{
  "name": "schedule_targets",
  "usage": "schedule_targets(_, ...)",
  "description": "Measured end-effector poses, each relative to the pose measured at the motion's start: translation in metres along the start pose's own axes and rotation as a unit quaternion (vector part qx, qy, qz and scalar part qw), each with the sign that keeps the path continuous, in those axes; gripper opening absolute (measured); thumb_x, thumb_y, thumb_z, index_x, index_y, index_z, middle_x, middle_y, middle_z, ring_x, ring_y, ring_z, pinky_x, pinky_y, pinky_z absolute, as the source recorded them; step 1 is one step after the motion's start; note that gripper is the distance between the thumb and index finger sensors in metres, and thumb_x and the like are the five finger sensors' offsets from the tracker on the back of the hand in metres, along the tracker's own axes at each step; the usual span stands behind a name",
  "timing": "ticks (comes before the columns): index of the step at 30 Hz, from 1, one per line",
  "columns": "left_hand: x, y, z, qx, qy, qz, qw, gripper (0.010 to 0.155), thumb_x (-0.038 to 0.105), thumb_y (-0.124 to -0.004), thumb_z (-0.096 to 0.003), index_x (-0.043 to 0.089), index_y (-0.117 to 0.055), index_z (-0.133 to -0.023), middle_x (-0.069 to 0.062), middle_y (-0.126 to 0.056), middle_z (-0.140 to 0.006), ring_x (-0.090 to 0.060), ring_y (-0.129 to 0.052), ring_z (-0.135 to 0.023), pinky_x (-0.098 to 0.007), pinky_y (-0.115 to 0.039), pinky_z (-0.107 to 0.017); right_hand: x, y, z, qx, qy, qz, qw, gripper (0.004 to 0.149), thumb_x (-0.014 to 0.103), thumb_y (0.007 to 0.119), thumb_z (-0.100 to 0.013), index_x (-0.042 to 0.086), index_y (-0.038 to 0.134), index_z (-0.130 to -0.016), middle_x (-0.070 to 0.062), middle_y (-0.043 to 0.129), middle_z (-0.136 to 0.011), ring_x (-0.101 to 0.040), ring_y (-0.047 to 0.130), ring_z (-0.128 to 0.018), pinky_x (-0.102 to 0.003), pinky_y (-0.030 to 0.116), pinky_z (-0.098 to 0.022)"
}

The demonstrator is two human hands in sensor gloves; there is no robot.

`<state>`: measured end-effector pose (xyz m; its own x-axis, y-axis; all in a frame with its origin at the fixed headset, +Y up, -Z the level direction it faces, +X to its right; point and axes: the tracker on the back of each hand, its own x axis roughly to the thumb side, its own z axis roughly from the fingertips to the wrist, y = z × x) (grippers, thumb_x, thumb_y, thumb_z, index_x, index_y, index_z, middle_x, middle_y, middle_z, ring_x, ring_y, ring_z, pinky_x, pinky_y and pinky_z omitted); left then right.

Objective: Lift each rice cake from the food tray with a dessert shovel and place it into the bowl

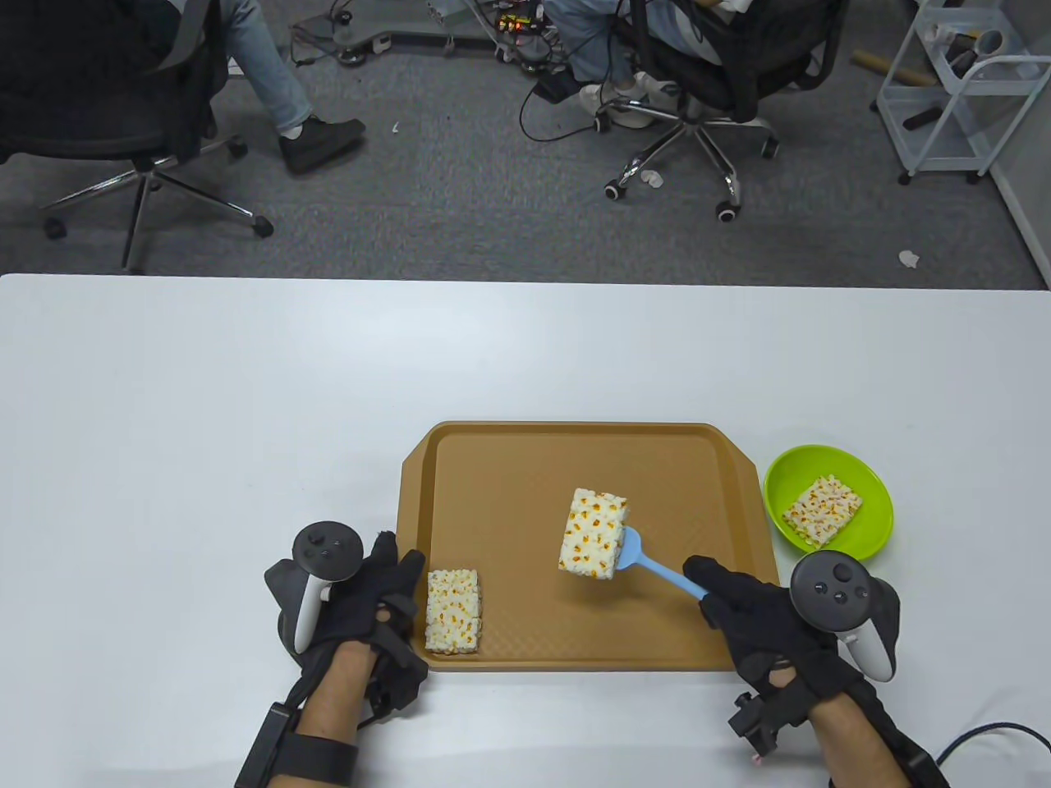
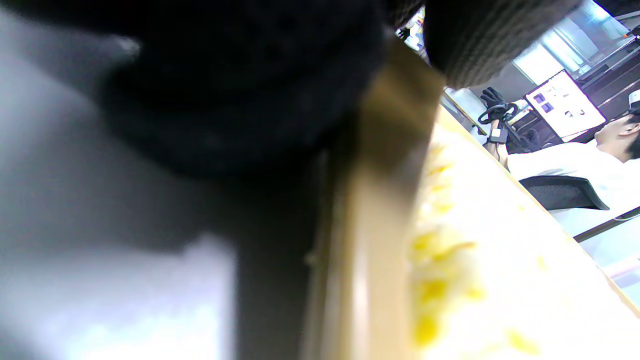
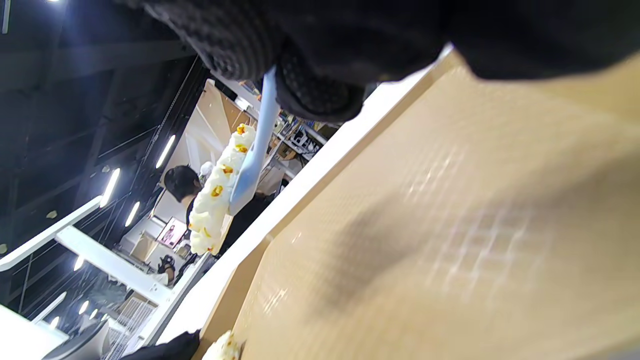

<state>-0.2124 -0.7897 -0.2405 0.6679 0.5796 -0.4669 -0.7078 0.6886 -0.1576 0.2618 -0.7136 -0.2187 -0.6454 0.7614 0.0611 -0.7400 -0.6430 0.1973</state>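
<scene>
One rice cake (image 1: 452, 611) beside left hand (image 1: 361, 599); chairs (image 1: 698, 66) behind.

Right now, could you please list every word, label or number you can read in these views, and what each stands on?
None can be read.
Monitor: content shows, too small and blurred.
Trackers, tray, bowl, shovel: no text shows.

**What my gloves meet**

My fingers (image 1: 714, 579) wear matt black knit cloth. The shovel (image 1: 657, 569) looks like smooth blue plastic, the tray (image 1: 509, 468) finely textured brown plastic, the bowl (image 1: 877, 525) glossy green, the worktop (image 1: 246, 410) smooth white.
</scene>
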Motion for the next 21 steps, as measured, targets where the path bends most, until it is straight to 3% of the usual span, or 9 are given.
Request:
schedule_targets(12,0.0,0.0,0.0,0.0,0.0,0.002,1.0,0.064,0.053,-0.075,-0.0464,0.02,-0.063,-0.1,-0.003,-0.099,-0.047,-0.019,-0.105,-0.011,-0.033,-0.088,0.002,-0.037,-0.077,0.015,-0.09,0.062,-0.04,0.993,0.053,0.032,0.069,-0.038,0.019,0.074,-0.09,-0.004,0.092,-0.057,-0.009,0.091,-0.013,-0.034,0.089,-0.012)
schedule_targets(21,0.0,0.0,0.0,-0.001,0.0,0.003,1.0,0.064,0.054,-0.074,-0.0466,0.02,-0.062,-0.1,-0.003,-0.099,-0.047,-0.019,-0.104,-0.011,-0.033,-0.088,0.002,-0.07,-0.101,0.022,-0.146,0.133,-0.047,0.979,0.054,0.032,0.069,-0.039,0.019,0.073,-0.09,-0.005,0.092,-0.057,-0.009,0.091,-0.013,-0.034,0.089,-0.012)
